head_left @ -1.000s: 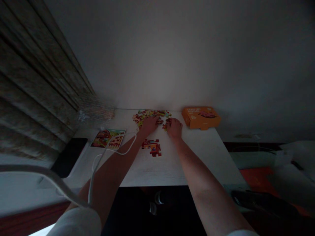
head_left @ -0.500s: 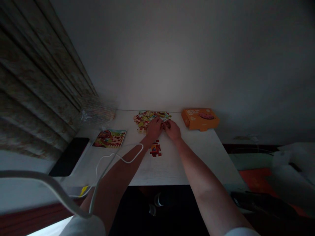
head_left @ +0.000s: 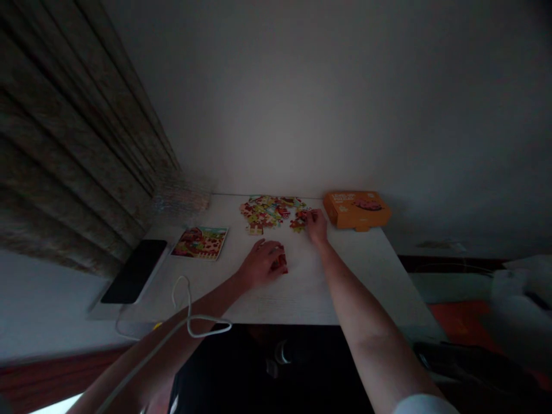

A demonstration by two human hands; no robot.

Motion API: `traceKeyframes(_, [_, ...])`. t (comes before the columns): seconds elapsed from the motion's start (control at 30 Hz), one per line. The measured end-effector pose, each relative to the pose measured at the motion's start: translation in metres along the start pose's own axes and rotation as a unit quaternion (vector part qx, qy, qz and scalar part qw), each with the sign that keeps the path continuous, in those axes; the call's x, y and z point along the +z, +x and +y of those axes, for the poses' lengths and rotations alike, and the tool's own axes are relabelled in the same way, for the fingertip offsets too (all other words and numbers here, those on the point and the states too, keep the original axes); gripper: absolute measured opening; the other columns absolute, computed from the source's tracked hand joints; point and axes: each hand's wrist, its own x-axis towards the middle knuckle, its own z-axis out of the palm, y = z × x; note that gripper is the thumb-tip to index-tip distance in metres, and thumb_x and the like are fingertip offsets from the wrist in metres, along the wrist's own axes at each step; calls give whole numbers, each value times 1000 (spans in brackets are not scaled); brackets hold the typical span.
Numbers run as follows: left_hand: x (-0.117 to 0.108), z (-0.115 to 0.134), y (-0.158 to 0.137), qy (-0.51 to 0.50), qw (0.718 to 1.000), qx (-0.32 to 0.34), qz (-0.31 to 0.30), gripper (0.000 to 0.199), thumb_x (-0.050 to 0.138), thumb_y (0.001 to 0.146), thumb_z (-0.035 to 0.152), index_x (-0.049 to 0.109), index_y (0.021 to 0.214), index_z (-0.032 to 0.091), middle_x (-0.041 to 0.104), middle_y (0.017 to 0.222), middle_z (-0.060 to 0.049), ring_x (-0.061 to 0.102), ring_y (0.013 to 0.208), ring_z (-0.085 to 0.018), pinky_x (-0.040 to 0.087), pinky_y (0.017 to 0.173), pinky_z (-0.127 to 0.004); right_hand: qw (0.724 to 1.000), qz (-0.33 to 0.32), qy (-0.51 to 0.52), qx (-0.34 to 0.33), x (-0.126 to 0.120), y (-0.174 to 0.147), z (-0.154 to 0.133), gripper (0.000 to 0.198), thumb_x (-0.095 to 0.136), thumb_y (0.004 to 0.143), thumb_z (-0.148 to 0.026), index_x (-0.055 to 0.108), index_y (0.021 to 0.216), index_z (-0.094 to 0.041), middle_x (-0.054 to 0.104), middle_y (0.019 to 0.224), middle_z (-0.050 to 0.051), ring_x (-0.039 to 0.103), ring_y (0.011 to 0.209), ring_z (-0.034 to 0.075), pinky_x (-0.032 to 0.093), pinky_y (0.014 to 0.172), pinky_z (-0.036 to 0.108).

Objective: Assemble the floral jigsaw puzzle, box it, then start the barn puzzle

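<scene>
Close to the middle of the white table, my left hand (head_left: 261, 263) curls its thumb and fingers round some red puzzle pieces (head_left: 281, 261), partly covering them. Farther back and to the right, my right hand (head_left: 317, 226) pinches at a puzzle piece among a small cluster (head_left: 298, 222), its fingertips hiding part of it. Left of that cluster spreads a pile of colourful puzzle pieces (head_left: 263, 211). A picture card (head_left: 200, 242) with a red barn lies to the left.
An orange puzzle box (head_left: 357, 210) stands at the back right. A black phone (head_left: 135, 271) lies along the left edge, with crinkled clear plastic wrap (head_left: 183, 198) behind it by the curtain (head_left: 77, 115). A white cable (head_left: 190, 319) hangs across my left forearm.
My hands were together at the pile and have parted. My left hand came back toward me onto the red pieces; my right hand moved slightly right, and a small cluster now shows beside the pile.
</scene>
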Motion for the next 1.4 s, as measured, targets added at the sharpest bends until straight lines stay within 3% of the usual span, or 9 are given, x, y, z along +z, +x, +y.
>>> traceKeyframes(0.1, [-4, -6, -24, 5, 1000, 16, -26, 56, 63, 94, 49, 55, 143, 23, 56, 148, -14, 50, 138, -31, 28, 123, -58, 1000, 2, 19, 4, 1, -1, -1, 37, 49, 92, -60, 55, 94, -23, 73, 87, 7, 68, 81, 21, 54, 78, 36])
traceKeyframes(0.3, [2, -15, -35, -11, 1000, 20, -1, 42, 60, 97, 36, 60, 138, 26, 61, 144, -9, 52, 139, -25, 32, 123, -51, 998, 0, 52, 35, -1, 0, -6, 36, 67, 79, -58, 62, 88, -23, 71, 82, 5, 66, 80, 22, 55, 79, 39])
traceKeyframes(0.5, [-1, -11, -31, -11, 1000, 19, -1, 41, 58, 97, 34, 59, 137, 26, 58, 149, -9, 49, 142, -23, 33, 123, -47, 974, -19, 199, 106, -15, 8, -10, 37, 76, 66, -55, 65, 77, -21, 69, 73, 4, 68, 76, 22, 55, 70, 37])
traceKeyframes(0.7, [1, -14, -32, -1, 1000, 20, -5, 37, 60, 94, 29, 65, 131, 29, 65, 139, -6, 53, 138, -24, 34, 123, -47, 943, -77, 270, 181, -37, -28, -27, 52, 84, 57, -57, 63, 88, -22, 73, 80, 2, 70, 66, 21, 55, 54, 31])
traceKeyframes(0.83, [4, -14, -33, -7, 1000, 10, 7, 36, 60, 93, 28, 67, 128, 27, 66, 139, -6, 55, 136, -24, 35, 123, -48, 955, -150, 216, 140, -55, -71, -42, 54, 85, 63, -57, 69, 101, -21, 74, 86, 3, 67, 66, 18, 49, 47, 24])
traceKeyframes(0.97, [2, -12, -33, -11, 1000, 8, 3, 37, 60, 93, 26, 67, 129, 26, 66, 138, -7, 58, 133, -23, 37, 122, -47, 937, -244, 220, 118, -63, -107, -47, 57, 88, 65, -49, 70, 113, -22, 73, 82, 1, 65, 66, 16, 49, 54, 26])
traceKeyframes(1.07, [-1, -9, -33, -14, 1000, 3, 1, 39, 61, 92, 27, 66, 131, 27, 67, 137, -7, 59, 131, -24, 39, 121, -48, 938, -234, 226, 117, -60, -126, -46, 49, 89, 64, -49, 71, 101, -23, 75, 79, 2, 68, 71, 19, 53, 65, 30])
traceKeyframes(1.17, [-2, -8, -33, -14, 1000, 3, 6, 43, 61, 91, 25, 65, 134, 27, 66, 137, -8, 59, 131, -25, 41, 119, -49, 953, -215, 195, 83, -56, -137, -43, 37, 82, 72, -53, 72, 93, -23, 77, 87, 5, 71, 79, 21, 56, 74, 34])
traceKeyframes(1.4, [2, -12, -34, -10, 1000, 18, 15, 40, 59, 93, 24, 65, 132, 23, 65, 138, -10, 59, 130, -25, 42, 119, -48, 965, -247, 90, -19, -54, -137, -36, 29, 65, 90, -47, 78, 107, -28, 77, 106, 7, 71, 95, 23, 54, 89, 39])
